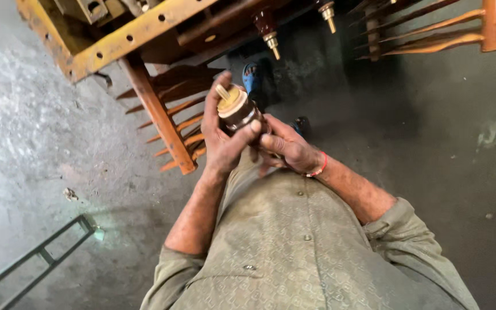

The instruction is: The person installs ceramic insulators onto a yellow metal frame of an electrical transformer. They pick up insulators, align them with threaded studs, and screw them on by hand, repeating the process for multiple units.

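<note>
We see a brown ceramic bushing (pixel 238 110) with a cream cap and brass stud, held at chest height above the concrete floor (pixel 41 143), its long axis tilted up and to the left. The left hand (pixel 220 135) wraps it, fingers (pixel 213 95) curled behind, thumb across. The right hand (pixel 287 148) grips its lower end. The orange transformer frame (pixel 156 109) stands just beyond.

Grey, stained concrete floor (pixel 41 132) all around; rusty orange metal frame (pixel 144 34) far left, a dark rack (pixel 35 255), perhaps steel, near left.
</note>
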